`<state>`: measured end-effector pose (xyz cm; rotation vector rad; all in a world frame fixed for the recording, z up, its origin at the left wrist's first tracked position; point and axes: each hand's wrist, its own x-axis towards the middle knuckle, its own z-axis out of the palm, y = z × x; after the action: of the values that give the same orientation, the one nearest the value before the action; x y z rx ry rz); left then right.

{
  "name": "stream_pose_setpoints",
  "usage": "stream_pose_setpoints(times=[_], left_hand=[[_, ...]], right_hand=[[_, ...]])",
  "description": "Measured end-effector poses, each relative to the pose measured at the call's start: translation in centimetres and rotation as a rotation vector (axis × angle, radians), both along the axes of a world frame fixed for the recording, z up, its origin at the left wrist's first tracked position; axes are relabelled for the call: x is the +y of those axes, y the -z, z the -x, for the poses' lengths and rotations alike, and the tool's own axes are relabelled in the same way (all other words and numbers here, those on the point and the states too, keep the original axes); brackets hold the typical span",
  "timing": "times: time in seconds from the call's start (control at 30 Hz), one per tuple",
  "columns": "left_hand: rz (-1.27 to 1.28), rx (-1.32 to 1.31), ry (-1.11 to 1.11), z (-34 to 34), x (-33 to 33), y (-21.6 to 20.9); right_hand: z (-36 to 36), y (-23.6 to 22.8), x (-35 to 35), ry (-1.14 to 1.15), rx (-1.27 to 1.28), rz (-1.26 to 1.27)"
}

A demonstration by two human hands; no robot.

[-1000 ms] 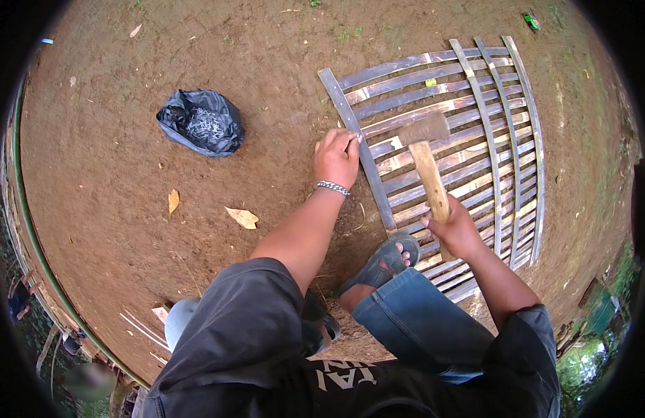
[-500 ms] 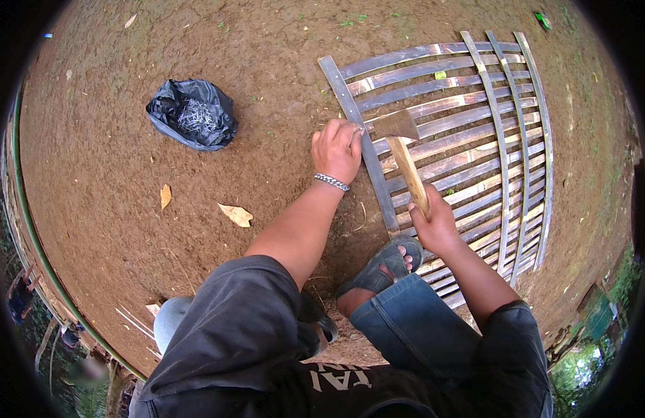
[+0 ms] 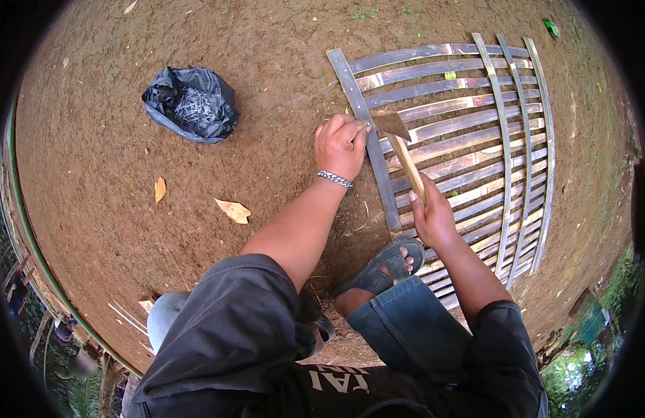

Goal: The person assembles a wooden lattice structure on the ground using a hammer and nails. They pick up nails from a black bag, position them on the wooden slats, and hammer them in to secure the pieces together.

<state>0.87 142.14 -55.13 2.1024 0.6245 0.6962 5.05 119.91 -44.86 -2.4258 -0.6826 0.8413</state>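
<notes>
My left hand [image 3: 340,148] is closed in a pinch at the left end strip [image 3: 379,166] of a slatted bamboo panel [image 3: 468,104]. A small thin nail [image 3: 368,127] seems to stick out at the fingertips, mostly hidden by them. Wrapped round the wooden handle of a hatchet [image 3: 406,161], my right hand [image 3: 435,217] is over the slats. The hatchet's broad metal head is just right of my left fingertips, above the strip; I cannot tell whether it touches anything.
A black plastic bag [image 3: 155,111] holding many loose nails [image 3: 195,106] sits open on the dirt at the left. Dry leaves [image 3: 233,211] lie nearer. My sandalled foot [image 3: 381,268] is at the panel's near left corner. A green hose-like line [image 3: 38,258] curves along the far left.
The hatchet head has shifted slightly left, closer to my left fingertips. My left hand keeps its pinch at the strip. The whole view has shifted a little.
</notes>
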Motion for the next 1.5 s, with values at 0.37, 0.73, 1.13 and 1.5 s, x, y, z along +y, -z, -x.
stream_pose_setpoints(times=[0.37, 0.73, 1.13, 1.5], left_hand=[[-0.060, 0.035, 0.022, 0.0, 0.1, -0.2], [-0.084, 0.065, 0.019, 0.0, 0.1, -0.6], [-0.078, 0.081, 0.018, 0.0, -0.1, -0.3], [-0.090, 0.097, 0.029, -0.1, -0.1, -0.2]], right_hand=[[0.2, -0.4, 0.5, 0.007, -0.016, -0.052], [0.8, 0.2, -0.2, -0.025, -0.079, -0.095], [0.5, 0.3, 0.1, -0.030, -0.107, -0.090], [0.1, 0.0, 0.3, -0.024, -0.102, -0.003]])
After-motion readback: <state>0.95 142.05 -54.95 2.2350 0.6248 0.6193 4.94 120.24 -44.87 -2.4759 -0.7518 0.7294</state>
